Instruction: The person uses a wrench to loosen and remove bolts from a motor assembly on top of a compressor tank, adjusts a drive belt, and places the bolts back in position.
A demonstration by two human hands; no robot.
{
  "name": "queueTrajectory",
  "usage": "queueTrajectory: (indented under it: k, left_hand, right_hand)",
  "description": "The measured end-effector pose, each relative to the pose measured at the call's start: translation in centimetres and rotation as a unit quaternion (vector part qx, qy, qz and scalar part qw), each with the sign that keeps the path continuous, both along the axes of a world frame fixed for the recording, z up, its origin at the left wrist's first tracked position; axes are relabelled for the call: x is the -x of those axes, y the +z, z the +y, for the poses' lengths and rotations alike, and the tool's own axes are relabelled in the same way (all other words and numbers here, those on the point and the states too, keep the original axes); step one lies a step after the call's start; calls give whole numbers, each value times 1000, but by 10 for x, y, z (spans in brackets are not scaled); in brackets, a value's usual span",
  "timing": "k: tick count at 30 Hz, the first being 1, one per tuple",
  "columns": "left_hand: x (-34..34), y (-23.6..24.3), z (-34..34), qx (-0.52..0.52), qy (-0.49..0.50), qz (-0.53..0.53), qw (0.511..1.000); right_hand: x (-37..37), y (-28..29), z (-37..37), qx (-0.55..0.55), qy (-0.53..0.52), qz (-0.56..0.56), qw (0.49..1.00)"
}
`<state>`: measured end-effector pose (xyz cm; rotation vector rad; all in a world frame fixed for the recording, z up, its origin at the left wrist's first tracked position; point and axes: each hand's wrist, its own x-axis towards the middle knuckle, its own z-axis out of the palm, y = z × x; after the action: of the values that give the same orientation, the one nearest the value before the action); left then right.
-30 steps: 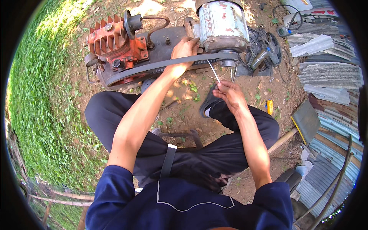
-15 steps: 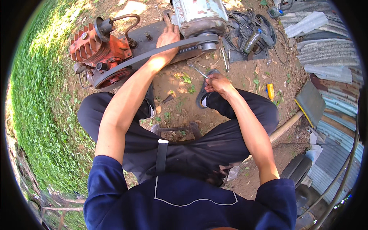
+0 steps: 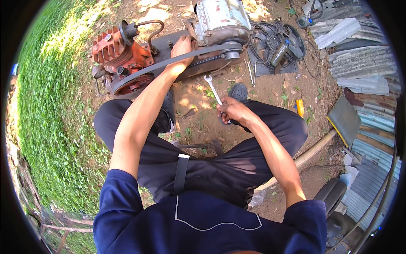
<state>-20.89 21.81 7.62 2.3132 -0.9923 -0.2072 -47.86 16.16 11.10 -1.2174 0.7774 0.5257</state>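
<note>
My left hand (image 3: 182,47) reaches over the drive belt (image 3: 169,62) to the metal base (image 3: 169,41), beside the foot of the pale, rust-stained electric motor (image 3: 223,19). Its fingers curl downward, and their tips and whatever they grip are hidden. The belt links the motor's pulley (image 3: 231,50) to the large wheel (image 3: 133,84) of an orange-red finned air compressor (image 3: 123,53). In my right hand (image 3: 232,110), closed in front of my right knee, is a silver wrench (image 3: 215,89). Its open jaw points up toward the base, apart from it.
Right of the motor, coiled black cables and a clear bottle (image 3: 278,56) lie on a dark sheet (image 3: 270,70). Two slim metal tools (image 3: 252,74) lie beside it. A yellow object (image 3: 300,107), a long-handled flat tool (image 3: 344,116) and corrugated sheets (image 3: 357,61) are farther right. Grass (image 3: 46,127) borders the left.
My right hand has drawn the wrench back from the base and turned its jaw upward. My left hand's fingers have curled down at the motor's foot. The view has shifted slightly.
</note>
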Motion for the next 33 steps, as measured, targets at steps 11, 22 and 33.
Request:
queueTrajectory:
  k: [11,22,33]
  left_hand:
    - [56,12,44,97,186,211,955]
    - [18,21,64,31,41,269,962]
    - [-6,1,67,206,178,267,924]
  right_hand:
    - [-34,-8,20,17,-112,-99,989]
    - [-156,-37,80,4,-297,-174,939]
    - [-215,-57,102,-3,-488,-199,850]
